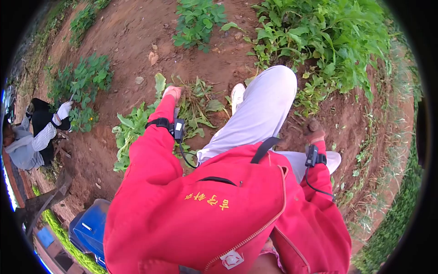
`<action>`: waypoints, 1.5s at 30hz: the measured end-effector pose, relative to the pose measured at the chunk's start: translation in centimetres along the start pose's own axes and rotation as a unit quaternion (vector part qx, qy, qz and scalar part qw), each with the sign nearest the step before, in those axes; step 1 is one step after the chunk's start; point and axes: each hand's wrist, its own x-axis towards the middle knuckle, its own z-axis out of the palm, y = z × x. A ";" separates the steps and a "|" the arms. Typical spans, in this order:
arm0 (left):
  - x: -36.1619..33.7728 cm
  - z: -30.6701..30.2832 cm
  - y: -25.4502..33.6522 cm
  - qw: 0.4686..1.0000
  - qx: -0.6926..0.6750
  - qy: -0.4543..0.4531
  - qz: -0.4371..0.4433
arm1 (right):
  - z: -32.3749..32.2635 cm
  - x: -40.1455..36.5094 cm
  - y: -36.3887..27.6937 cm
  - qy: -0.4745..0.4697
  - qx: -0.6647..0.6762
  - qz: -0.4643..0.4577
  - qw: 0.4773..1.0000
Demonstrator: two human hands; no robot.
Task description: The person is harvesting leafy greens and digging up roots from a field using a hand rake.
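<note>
**Hands and weeds, red-soil plot**

Item one: my left hand (172, 92), arm stretched forward, lies on top of the heap of pulled weeds (197, 106). My fingertips are buried in the leaves, so I cannot tell whether they are gripping stems or only resting there.

Item two: my right hand (314, 131), low by my right side and clenched into a fist just above the soil (127, 27). Whatever is inside it is hidden.

Each wrist carries a black strap (160, 122) with a cable.

The heap lies on bare earth in front of me, just left of my bent knee (273, 86) and white shoe (237, 93).

Further out: leafy plants (328, 36) stand ahead and to the right. At far left another person crouches, with a white-gloved hand (64, 109) on a small bush (84, 82). A blue container (90, 228) stands at lower left.
</note>
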 end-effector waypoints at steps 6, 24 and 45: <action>-5.6 -13.6 8.8 0.979 -0.009 0.006 -0.202 | -3.1 1.9 0.8 0.006 0.039 -0.087 0.995; 0.8 -34.5 53.7 0.866 -0.452 0.019 0.213 | 3.1 -9.7 -3.9 0.238 0.467 0.022 0.851; 5.8 -23.8 65.4 0.945 0.033 -0.020 0.325 | -2.6 2.3 3.2 0.273 -0.070 0.285 0.916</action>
